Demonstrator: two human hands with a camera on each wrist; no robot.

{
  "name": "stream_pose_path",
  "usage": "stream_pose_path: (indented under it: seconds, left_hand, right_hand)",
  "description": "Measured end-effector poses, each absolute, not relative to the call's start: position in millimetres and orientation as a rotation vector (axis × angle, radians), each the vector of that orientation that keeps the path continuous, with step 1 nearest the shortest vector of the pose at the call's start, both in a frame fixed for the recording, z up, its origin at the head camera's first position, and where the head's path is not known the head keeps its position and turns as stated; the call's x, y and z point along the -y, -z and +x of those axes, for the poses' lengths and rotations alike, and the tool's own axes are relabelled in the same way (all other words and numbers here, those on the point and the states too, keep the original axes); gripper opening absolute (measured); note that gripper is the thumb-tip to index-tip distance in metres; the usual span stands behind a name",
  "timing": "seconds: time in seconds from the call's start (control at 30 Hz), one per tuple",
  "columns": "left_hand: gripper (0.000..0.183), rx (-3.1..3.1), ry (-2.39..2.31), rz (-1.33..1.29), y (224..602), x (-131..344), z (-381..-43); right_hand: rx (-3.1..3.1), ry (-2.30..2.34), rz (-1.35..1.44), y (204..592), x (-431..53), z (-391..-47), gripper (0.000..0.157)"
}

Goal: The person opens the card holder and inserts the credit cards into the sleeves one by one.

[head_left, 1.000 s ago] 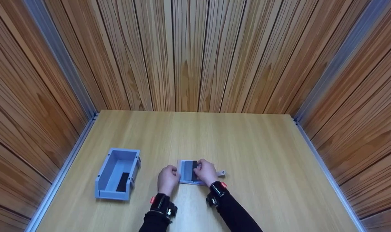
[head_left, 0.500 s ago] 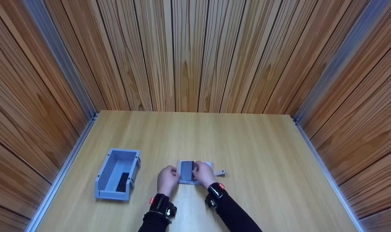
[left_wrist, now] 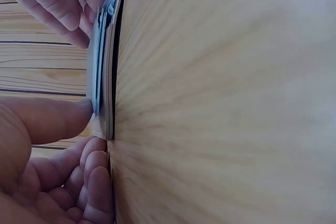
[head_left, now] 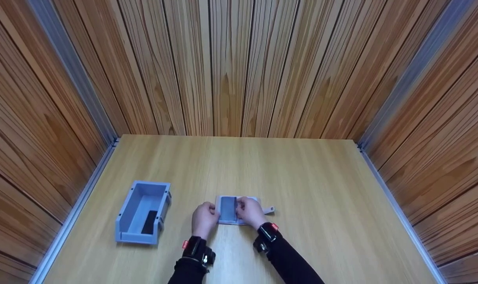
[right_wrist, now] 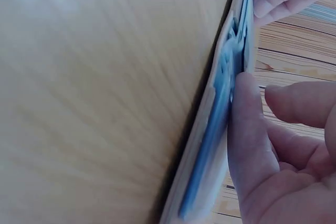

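A small card holder (head_left: 228,211) with clear plastic sleeves lies open on the table in the head view. Its left sleeve looks dark grey, filled by a card. My left hand (head_left: 204,219) grips the left edge, with the thumb on the sleeves and curled fingers at the cover's edge, as the left wrist view shows. My right hand (head_left: 250,212) is over the middle of the holder. In the right wrist view one fingertip of the right hand (right_wrist: 294,145) touches the sleeve's inner edge, and another finger stands apart from it. The right page is partly hidden.
A blue-grey bin (head_left: 123,215) stands on the table to the left, with a black card (head_left: 149,222) lying inside. The holder's strap tab (head_left: 269,210) sticks out to the right. Wooden walls (head_left: 239,79) enclose the table.
The black card that the right hand held slid left into the left sleeve, and its dark strip is no longer visible. The right hand's fingers have parted. The left hand stayed in place.
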State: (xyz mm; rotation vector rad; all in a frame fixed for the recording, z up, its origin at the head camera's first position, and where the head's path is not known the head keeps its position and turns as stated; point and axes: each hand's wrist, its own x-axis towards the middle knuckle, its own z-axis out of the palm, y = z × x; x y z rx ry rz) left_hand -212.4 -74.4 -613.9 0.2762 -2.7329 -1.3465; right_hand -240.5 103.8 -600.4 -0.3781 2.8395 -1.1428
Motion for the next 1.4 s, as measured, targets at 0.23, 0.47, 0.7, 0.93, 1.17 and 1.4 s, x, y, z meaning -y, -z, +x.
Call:
stream_pose_path:
  seconds: [0.23,0.47,0.7,0.93,1.17,1.4]
  left_hand:
    - [0.019,2.709,1.343,0.245,615.5,74.5,-212.1]
    - [0.017,2.696,1.348,0.226,615.7,74.2,-211.4]
    - [0.019,2.741,1.354,0.300,615.7,73.3,-213.2]
    - [0.019,2.748,1.380,0.332,613.9,72.4,-213.1]
    - [0.019,2.737,1.398,0.329,613.7,72.3,-212.3]
    - [0.019,2.737,1.368,0.303,615.6,72.9,-212.3]
  right_hand:
    - [-2.870,1.205,-0.415,597.3,-114.7,-242.3,0.023]
    - [-2.951,1.195,-0.319,597.5,-129.5,-245.0,0.020]
    - [-2.923,1.227,-0.198,596.9,-144.2,-246.6,0.020]
    - [-2.931,1.198,-0.092,600.9,-153.3,-248.0,0.018]
    - [-2.962,1.118,-0.114,605.2,-157.4,-246.5,0.021]
    - [-3.021,1.084,-0.219,607.7,-160.6,-245.5,0.021]
